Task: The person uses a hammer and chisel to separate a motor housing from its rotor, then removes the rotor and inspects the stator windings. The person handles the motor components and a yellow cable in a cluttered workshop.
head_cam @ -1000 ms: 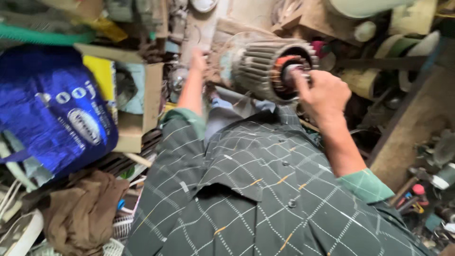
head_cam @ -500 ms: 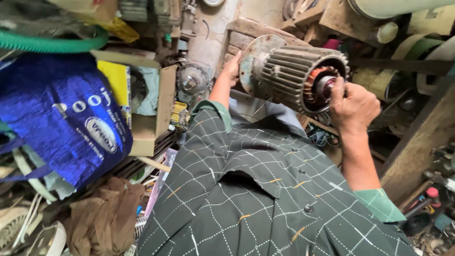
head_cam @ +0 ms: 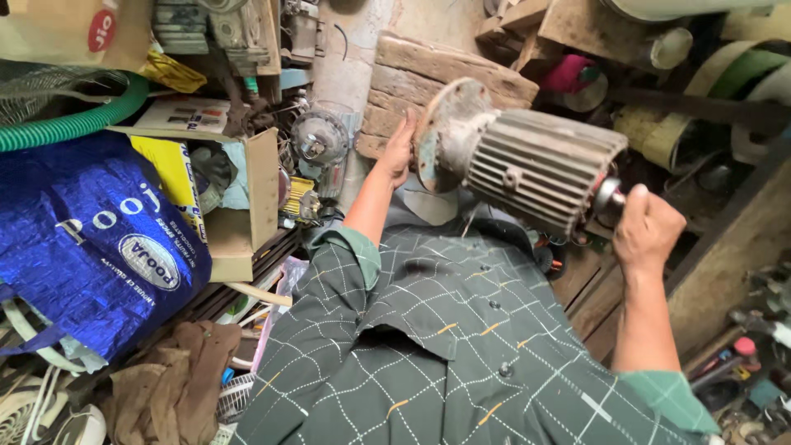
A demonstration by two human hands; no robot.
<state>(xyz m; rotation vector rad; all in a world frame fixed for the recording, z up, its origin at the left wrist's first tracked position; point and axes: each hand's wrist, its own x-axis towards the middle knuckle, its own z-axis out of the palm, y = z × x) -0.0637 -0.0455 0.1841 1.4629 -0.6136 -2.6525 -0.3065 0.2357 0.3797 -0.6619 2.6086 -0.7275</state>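
From the head camera, the finned electric motor (head_cam: 527, 169) is up in the air at upper centre of the frame, lying roughly sideways, held between both hands above the person's checked dark green shirt (head_cam: 445, 354). The left hand (head_cam: 400, 152) is pressed flat against the rusty round end plate, fingers spread and open rather than wrapped. The right hand (head_cam: 647, 231), at centre right, has its fingers closed around the shaft end poking out of the motor's other side. This reads as the lift-and-turn step, the motor carried clear of the clutter and not resting on anything. Behind it lies a worn wooden block (head_cam: 437, 74); at the left sit a blue woven sack (head_cam: 91, 239), a green hose (head_cam: 74, 124) and an open cardboard box (head_cam: 247, 198). Whatever move follows, it calls for firm support under that heavy body, since the flat left palm alone steadies one end.
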